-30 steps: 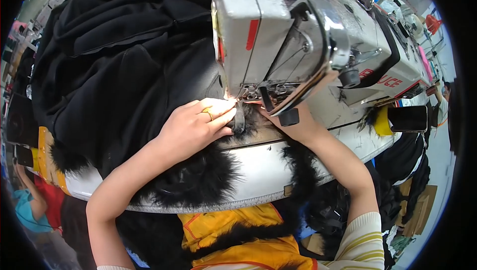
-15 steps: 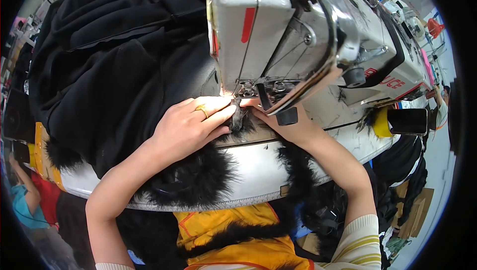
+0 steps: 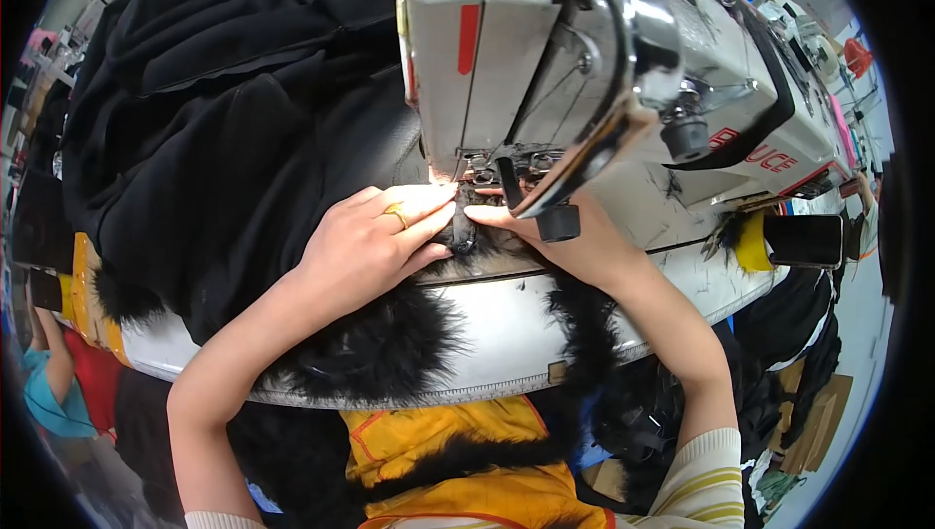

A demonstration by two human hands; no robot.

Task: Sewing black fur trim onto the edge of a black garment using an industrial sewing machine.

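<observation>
The room is a crowded workshop, with a person in a teal top at the far left and folded cardboard at the lower right. The table is white, scattered with dark fluff on the right, and a ruler tape follows its front edge (the curve there may owe something to the lens). A phone stands by a yellow holder toward the table's right end.

A white sewing machine fills the upper middle, its lamp glowing by the needle. Black cloth lies in loose folds over the left of the table. Black fur bunches under the left forearm; more hangs over the front edge, near the right forearm, and a length crosses the orange apron.

The dark strip is between the two hands, just in front of the needle. Its long axis runs from the needle area toward the wearer, nearly upright in view, with its near end pointing at the apron.

The left hand, wearing a ring, has its index and middle fingers stretched together to the strip's left side, the thumb a little apart below them; whether they pinch it I cannot tell. The right hand points its index finger leftward at the strip; the machine partly covers the other fingers, so their grip cannot be told.
</observation>
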